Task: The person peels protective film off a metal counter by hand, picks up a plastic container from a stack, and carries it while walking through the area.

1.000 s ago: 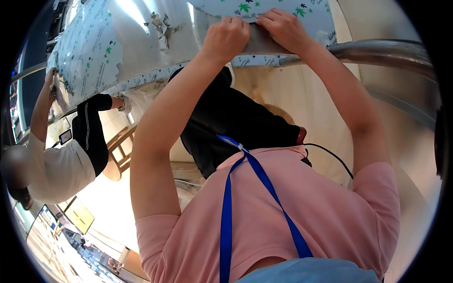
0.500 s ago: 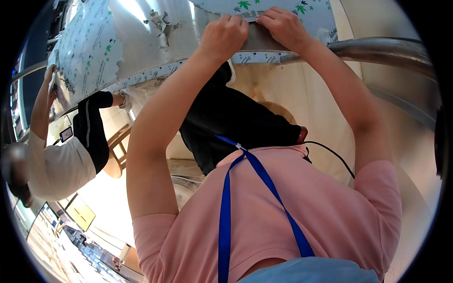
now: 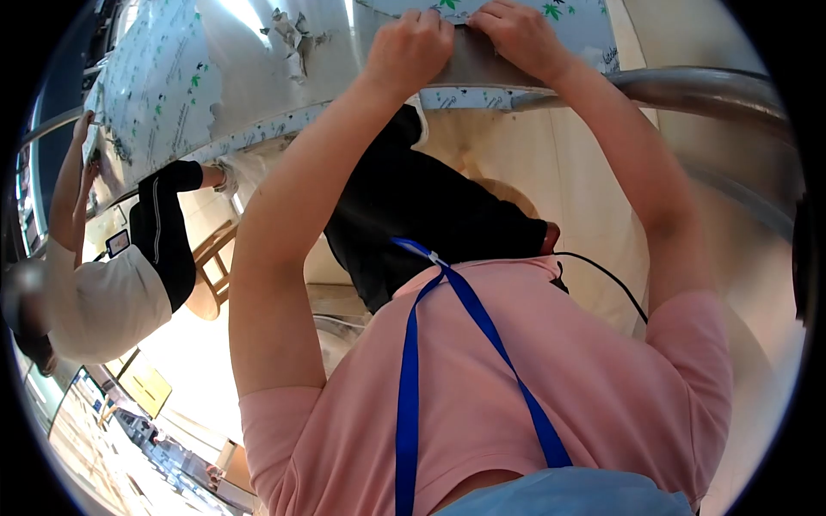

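Observation:
A pale film (image 3: 163,95) printed with green leaves covers parts of a metal surface (image 3: 327,64). At the top of the view, my left hand (image 3: 410,47) has its fingers closed on the edge of this film. Close beside it on the right, my right hand (image 3: 520,39) pinches the same edge. Between and below my hands bare grey metal shows. Crumpled film scraps (image 3: 292,43) lie on the metal to the left of my left hand. My fingertips are partly hidden at the frame's top.
At the far left another person (image 3: 112,301) has both hands at the film's far edge. A wooden stool (image 3: 206,275) stands by that person. A metal tube (image 3: 705,90) runs along the right, and a round stool (image 3: 508,196) is below the surface.
Both my hands have moved slightly up and away with the film's edge. The other person's hands have also shifted a little upward at the far left.

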A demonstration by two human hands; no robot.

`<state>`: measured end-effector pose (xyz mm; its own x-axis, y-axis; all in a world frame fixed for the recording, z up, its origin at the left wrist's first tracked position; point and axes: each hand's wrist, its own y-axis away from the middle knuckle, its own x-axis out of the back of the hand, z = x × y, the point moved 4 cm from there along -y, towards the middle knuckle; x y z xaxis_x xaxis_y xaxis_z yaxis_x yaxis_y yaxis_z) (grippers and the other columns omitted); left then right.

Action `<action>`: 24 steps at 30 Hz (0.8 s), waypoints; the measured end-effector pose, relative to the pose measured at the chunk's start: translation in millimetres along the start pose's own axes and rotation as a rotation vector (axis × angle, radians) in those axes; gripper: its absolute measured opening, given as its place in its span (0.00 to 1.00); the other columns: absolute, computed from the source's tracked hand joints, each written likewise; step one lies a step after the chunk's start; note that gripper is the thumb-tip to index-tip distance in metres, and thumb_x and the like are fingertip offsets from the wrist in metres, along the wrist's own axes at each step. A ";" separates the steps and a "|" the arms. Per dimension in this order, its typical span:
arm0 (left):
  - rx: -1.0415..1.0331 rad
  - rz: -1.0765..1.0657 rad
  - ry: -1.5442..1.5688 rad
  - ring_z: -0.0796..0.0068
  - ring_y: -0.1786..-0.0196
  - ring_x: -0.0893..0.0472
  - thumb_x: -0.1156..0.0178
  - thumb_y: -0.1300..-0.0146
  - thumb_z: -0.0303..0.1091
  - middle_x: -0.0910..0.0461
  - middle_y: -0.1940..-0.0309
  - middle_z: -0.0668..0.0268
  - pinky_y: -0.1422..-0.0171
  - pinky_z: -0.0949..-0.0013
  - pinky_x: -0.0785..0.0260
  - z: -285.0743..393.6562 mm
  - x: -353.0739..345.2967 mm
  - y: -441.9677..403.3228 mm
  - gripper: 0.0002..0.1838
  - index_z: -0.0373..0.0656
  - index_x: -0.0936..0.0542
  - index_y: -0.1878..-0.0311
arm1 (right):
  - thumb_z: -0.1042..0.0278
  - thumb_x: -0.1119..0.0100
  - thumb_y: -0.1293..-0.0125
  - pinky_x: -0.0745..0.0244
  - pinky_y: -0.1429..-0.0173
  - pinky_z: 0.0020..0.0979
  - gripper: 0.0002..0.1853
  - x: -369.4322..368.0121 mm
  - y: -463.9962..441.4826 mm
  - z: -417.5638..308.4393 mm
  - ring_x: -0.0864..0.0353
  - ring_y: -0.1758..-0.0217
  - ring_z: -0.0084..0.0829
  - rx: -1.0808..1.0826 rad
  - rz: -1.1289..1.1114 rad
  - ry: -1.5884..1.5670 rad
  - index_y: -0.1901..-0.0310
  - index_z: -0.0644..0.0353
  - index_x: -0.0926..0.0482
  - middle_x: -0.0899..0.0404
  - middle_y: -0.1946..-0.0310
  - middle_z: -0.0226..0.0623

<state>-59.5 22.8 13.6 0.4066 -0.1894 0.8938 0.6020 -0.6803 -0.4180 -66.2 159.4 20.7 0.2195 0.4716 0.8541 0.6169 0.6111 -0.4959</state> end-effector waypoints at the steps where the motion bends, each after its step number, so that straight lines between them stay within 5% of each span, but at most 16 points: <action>1: -0.010 -0.002 0.009 0.72 0.68 0.23 0.45 0.56 0.28 0.27 0.75 0.69 0.71 0.70 0.26 0.9 2.3 2.2 0.03 0.45 0.26 0.75 | 0.75 0.48 0.51 0.28 0.64 0.33 0.02 -0.2 0.2 -0.8 0.25 0.69 0.36 -0.003 -0.024 0.006 0.75 0.59 0.25 0.27 0.77 0.38; 4: -0.037 0.021 0.028 0.72 0.68 0.23 0.45 0.56 0.28 0.27 0.75 0.70 0.71 0.70 0.26 2.2 8.3 5.5 0.03 0.44 0.26 0.75 | 0.80 0.45 0.54 0.25 0.58 0.30 0.10 -0.5 17.3 -9.1 0.22 0.62 0.33 0.032 -0.012 0.070 0.67 0.60 0.22 0.23 0.69 0.33; 10: -0.072 0.054 0.064 0.73 0.71 0.24 0.44 0.56 0.29 0.26 0.78 0.69 0.72 0.73 0.28 5.6 6.2 6.7 0.01 0.43 0.24 0.77 | 0.74 0.48 0.52 0.28 0.63 0.33 0.02 1.6 16.0 -9.9 0.25 0.69 0.37 -0.069 -0.001 0.015 0.75 0.59 0.25 0.27 0.76 0.37; 12: -0.043 0.003 0.053 0.73 0.72 0.25 0.46 0.49 0.28 0.27 0.78 0.67 0.70 0.72 0.30 3.5 2.2 3.0 0.02 0.42 0.25 0.75 | 0.74 0.47 0.53 0.28 0.62 0.34 0.02 -2.7 12.6 -4.3 0.25 0.68 0.38 -0.070 -0.022 0.033 0.75 0.59 0.25 0.27 0.76 0.37; 15: -0.030 0.019 0.094 0.69 0.71 0.24 0.48 0.55 0.29 0.28 0.79 0.65 0.69 0.70 0.29 -3.3 -2.5 -2.4 0.02 0.44 0.27 0.80 | 0.75 0.47 0.53 0.28 0.62 0.35 0.02 -5.0 6.2 3.7 0.25 0.67 0.39 -0.070 -0.052 0.011 0.75 0.59 0.26 0.27 0.76 0.38; 21: 0.049 -0.106 0.079 0.66 0.67 0.25 0.47 0.52 0.29 0.27 0.74 0.63 0.64 0.67 0.29 -1.7 -4.6 -1.8 0.03 0.43 0.25 0.77 | 0.77 0.45 0.53 0.26 0.60 0.33 0.07 -4.6 13.2 4.4 0.23 0.64 0.37 -0.029 -0.051 0.008 0.69 0.60 0.23 0.24 0.72 0.36; 24: -0.062 0.076 0.025 0.73 0.71 0.23 0.43 0.59 0.29 0.25 0.79 0.69 0.73 0.74 0.27 6.9 10.3 6.6 0.02 0.44 0.23 0.78 | 0.79 0.44 0.54 0.26 0.60 0.31 0.10 0.3 17.9 1.6 0.23 0.63 0.34 0.007 -0.010 -0.007 0.66 0.59 0.22 0.23 0.69 0.34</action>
<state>-46.6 21.2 18.9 0.4316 -0.2594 0.8640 0.5262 -0.7056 -0.4746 -56.4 171.5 11.8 0.2079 0.4701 0.8578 0.6140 0.6199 -0.4885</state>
